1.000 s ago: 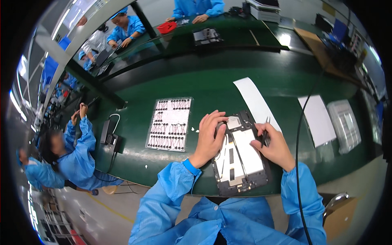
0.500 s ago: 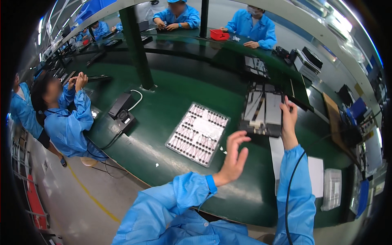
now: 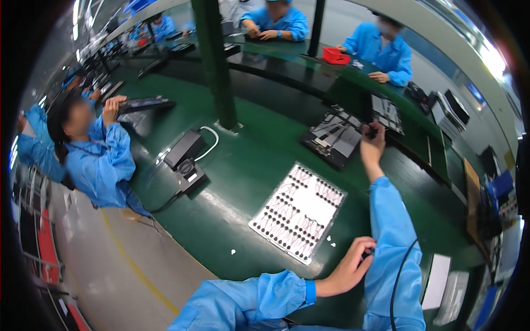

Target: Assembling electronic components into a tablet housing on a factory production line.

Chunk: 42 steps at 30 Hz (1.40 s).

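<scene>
Across the green bench (image 3: 259,151), the right hand (image 3: 374,145) perhaps touches a black device (image 3: 334,138).

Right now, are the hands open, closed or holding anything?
Left hand: partly curled by a small dark object; hold unclear.
Right hand: curled beside the flat, black-framed rectangular device; hold unclear.

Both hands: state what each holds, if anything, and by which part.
The right hand seems to hold a dark thing; by which part cannot be told. The left hand: a dark patch by its fingers; hold unclear.
</scene>
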Each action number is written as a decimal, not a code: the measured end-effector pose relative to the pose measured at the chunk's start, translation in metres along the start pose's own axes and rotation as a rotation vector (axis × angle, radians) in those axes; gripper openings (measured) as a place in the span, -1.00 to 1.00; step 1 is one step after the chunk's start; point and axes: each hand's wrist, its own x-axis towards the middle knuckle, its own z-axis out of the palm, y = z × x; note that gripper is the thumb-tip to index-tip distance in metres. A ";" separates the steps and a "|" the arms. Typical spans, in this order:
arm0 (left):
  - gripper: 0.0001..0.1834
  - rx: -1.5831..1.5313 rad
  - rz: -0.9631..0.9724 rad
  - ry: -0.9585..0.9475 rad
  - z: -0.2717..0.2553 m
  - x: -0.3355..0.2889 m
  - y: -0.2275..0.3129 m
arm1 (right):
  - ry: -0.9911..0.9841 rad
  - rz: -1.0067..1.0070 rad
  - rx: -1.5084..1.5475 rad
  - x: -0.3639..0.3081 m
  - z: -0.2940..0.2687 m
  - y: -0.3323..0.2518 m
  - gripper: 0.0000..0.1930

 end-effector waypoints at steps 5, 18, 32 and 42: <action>-0.74 -0.024 -0.008 -0.067 0.006 -0.004 0.001 | -0.364 -0.275 -0.483 0.058 -0.040 0.040 -0.50; -0.87 -0.050 -0.063 -0.185 0.015 -0.011 -0.004 | -0.685 -0.389 -1.059 0.105 -0.041 0.072 -0.29; -0.69 -0.696 -0.436 -0.217 0.008 0.009 -0.021 | -0.189 -0.258 -0.294 0.116 -0.300 0.015 -0.69; -0.25 -0.498 -0.524 -0.507 -0.018 0.017 -0.001 | -0.944 0.282 0.649 -0.072 -0.395 -0.118 -0.54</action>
